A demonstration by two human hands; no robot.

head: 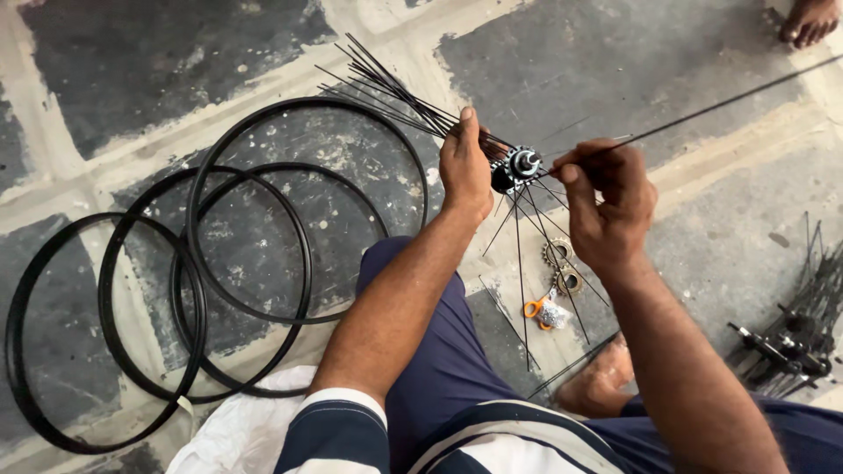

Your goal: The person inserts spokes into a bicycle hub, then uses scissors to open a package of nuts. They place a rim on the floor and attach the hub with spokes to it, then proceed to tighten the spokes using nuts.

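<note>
- The hub (520,165) is held above the floor (702,219), far of the knee (413,290), with the left hand (464,167) closed around it and around a bundle of spokes (386,88) that fans out to the far left. If that grip were loosened, the hub could be dropped and the fitted spokes pulled out of the flange.
- A single long spoke (720,101) is pinched in the closed fingers of the right hand (610,204), its free end reaching far right. A wrong flange hole could be taken, since the holes are small and partly hidden by the thumb.
- The long spoke could be bent if it were pushed at an angle.
- Loose spokes (527,263) hang down from the hub; they could be tangled or could slide out when the hub is turned.
- Two sprockets (562,265) and a small bag (551,312) lie on the floor just below, where a falling hub could scatter them.
- Four rims (202,290) lie overlapped at the left, and another spoked hub (790,342) at the right, both well apart from the hands.
</note>
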